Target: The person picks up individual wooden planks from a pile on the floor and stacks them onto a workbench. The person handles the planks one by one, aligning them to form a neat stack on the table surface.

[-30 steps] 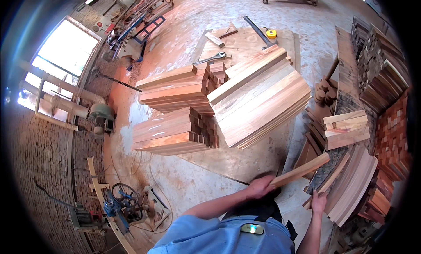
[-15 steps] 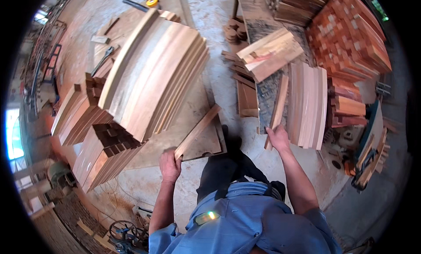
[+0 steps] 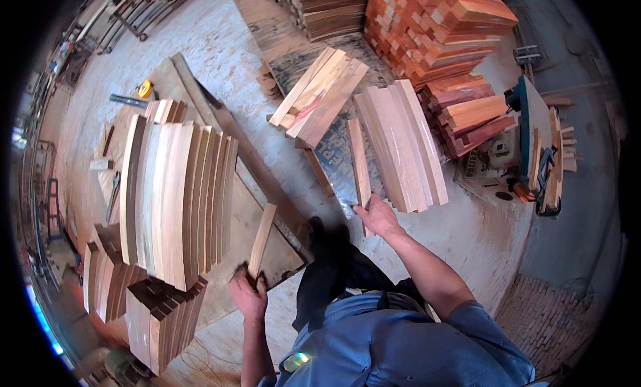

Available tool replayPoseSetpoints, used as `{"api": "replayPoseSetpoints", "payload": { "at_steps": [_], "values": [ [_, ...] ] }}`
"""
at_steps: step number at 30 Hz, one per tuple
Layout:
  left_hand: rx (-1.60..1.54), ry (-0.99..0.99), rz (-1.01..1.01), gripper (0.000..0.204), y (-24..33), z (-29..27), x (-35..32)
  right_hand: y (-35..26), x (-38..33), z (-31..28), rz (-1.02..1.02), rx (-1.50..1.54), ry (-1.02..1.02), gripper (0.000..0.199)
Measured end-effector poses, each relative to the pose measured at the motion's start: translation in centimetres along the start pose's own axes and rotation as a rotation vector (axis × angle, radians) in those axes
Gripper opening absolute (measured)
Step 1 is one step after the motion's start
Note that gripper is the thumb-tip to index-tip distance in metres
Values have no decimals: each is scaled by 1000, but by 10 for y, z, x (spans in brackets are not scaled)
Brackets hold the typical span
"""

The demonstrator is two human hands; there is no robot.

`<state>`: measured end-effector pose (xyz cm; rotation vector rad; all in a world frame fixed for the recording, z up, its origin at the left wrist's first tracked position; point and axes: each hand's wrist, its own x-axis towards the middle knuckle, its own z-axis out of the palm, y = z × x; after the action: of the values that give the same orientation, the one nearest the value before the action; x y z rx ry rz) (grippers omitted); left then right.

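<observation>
My left hand [image 3: 248, 295] is closed on the lower end of a short, pale wooden slat [image 3: 262, 239], which points up and away over the left table board. My right hand [image 3: 378, 215] grips the near end of a longer wooden slat [image 3: 358, 161] beside a stack of curved wooden slats [image 3: 399, 146] on the right bench. Left of my left hand stands a tall stack of pale curved slats [image 3: 175, 200]. Whether the right-hand slat rests on the bench or is lifted, I cannot tell.
Several pale wooden pieces [image 3: 320, 100] lie across the right bench. Reddish wood blocks [image 3: 427, 33] are piled high behind them. More slat bundles [image 3: 163, 323] stand at the lower left. A yellow tape measure [image 3: 145, 88] and a wrench [image 3: 115, 193] lie on the left board [image 3: 217, 297].
The view has turned toward the right, so the benches and stacks appear shifted left. Both hands keep hold of their slats; the left-hand slat now points more steeply away from me.
</observation>
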<state>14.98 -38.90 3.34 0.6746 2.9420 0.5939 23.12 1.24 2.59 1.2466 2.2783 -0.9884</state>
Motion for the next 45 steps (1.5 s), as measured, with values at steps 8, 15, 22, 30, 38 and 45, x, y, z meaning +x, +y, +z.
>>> {"api": "replayPoseSetpoints", "payload": {
  "at_steps": [8, 15, 22, 30, 38, 45],
  "values": [
    [-606, -182, 26, 44, 118, 65, 144, 13, -10, 6, 3, 81, 0, 58],
    [-1354, -511, -645, 23, 164, 139, 270, 18, -28, 11, -45, 120, 73, 63],
    [-1450, -452, -727, 21, 173, 177, 299, 33, -58, 8, -78, 171, 195, 65],
    [-1481, -424, -660, 17, 185, 174, 305, 23, -58, -8, -162, 297, 238, 55],
    [-1659, -473, -737, 15, 156, 147, 257, -16, -36, -21, -177, 485, 135, 51],
    [-1836, -447, -965, 10, 147, 94, 139, -52, 12, 17, -116, 701, 33, 62]
  ]
}}
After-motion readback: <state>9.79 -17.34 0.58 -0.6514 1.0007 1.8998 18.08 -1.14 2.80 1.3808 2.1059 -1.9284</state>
